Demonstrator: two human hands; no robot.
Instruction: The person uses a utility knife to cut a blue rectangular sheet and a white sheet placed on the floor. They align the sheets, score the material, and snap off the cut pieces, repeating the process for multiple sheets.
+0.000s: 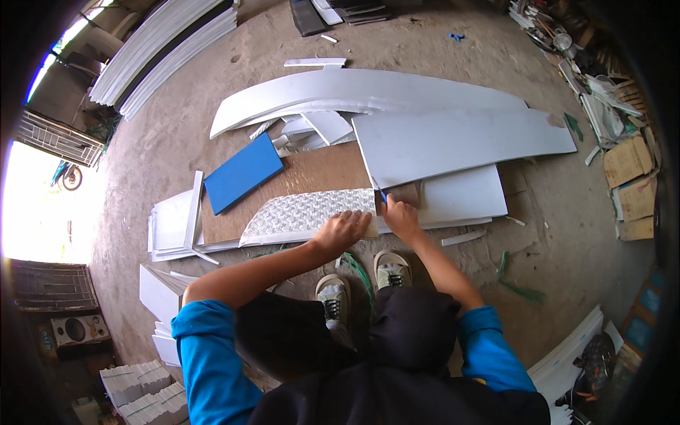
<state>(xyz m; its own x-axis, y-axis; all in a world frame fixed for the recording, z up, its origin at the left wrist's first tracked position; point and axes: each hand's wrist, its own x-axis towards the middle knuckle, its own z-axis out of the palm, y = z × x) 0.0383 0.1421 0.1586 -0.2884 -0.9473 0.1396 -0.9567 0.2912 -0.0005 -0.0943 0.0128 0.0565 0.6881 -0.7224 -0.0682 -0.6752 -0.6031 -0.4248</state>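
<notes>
My left hand [345, 231] presses on the right end of a white sheet with a raised woven-like pattern [312, 211], its fingers lying on top near the cut edge. That sheet rests on a brown board [322, 168] on the floor, and its left end is rounded off. Just right of it, my right hand [403, 218] is closed around the blue handle of a knife [383, 195], whose thin blade points away from me beside the sheet's right edge. A blue rectangular block [244, 173] lies at the board's far left.
Large white panels [460, 142] overlap beyond and right of the board. Narrow offcuts [193, 212] lie left, and green twine [516, 287] is on the floor at right. Stacked white sheets [159, 57] stand far left. My shoes [333, 294] are close to the board's near edge.
</notes>
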